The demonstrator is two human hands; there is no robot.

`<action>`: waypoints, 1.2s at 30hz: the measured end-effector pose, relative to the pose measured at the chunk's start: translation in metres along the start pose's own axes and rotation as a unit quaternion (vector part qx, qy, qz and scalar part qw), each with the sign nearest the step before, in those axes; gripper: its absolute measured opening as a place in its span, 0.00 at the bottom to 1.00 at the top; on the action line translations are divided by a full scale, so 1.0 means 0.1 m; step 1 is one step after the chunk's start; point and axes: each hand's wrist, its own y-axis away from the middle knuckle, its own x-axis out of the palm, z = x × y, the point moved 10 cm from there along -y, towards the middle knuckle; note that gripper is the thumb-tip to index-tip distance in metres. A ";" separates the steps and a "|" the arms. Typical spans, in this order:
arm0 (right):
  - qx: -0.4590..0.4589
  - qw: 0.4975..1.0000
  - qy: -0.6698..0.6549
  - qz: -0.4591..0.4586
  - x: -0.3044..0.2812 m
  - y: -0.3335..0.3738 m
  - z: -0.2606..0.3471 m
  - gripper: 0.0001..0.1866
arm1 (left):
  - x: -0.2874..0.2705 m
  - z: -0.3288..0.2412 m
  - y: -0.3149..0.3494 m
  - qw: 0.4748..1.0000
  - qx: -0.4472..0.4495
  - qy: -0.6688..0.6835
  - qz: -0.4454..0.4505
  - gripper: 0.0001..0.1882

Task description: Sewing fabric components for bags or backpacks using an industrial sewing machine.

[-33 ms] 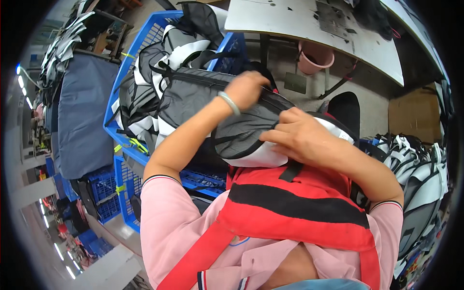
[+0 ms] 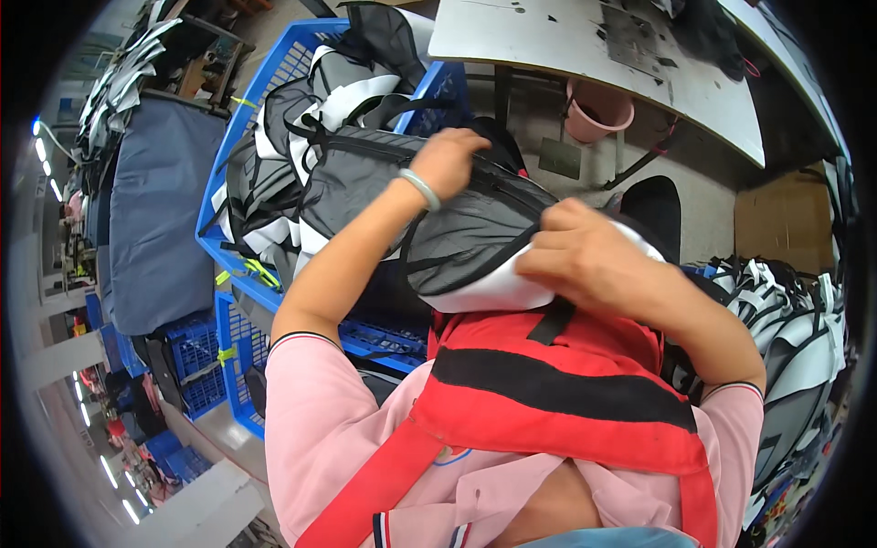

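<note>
Across my lap and the side of the blue crate lies a sewn bag piece (image 2: 466,242) of dark grey mesh-like fabric with white panels and black binding. A black zipper runs along its far side. My left hand (image 2: 448,163), with a pale bangle at the wrist, is closed on that far edge by the zipper. My right hand (image 2: 585,248) has its fingers curled over the near right edge, where grey meets white. Its fingertips are partly hidden.
At the left, the blue plastic crate (image 2: 212,196) holds a heap of similar grey and white pieces. A white-topped table (image 2: 548,41) stands ahead, with a pink bucket (image 2: 596,114) beneath it. More bag pieces (image 2: 786,338) are piled at the right, near a cardboard box (image 2: 787,219).
My left hand has moved slightly left along the far edge. My right hand has shifted a little right and curled more, and the white edge beneath it has lifted.
</note>
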 end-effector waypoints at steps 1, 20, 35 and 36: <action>-0.022 0.996 0.014 -0.089 -0.26 0.07 0.03 0.06 | -0.01 0.35 0.16 1.000 -0.023 -0.007 0.012 0.17; 0.440 0.801 0.121 -0.389 -1.94 3.54 -0.80 0.16 | 0.11 -1.67 -0.12 0.901 -0.026 0.352 0.254 0.25; 0.132 0.988 0.021 -0.075 -1.23 1.30 -0.57 0.14 | -0.68 -2.65 -0.66 0.931 0.354 0.053 0.069 0.10; 0.188 0.975 -0.067 -0.094 -1.23 1.33 -0.75 0.13 | -0.68 -2.63 -0.69 0.930 0.359 0.047 0.069 0.10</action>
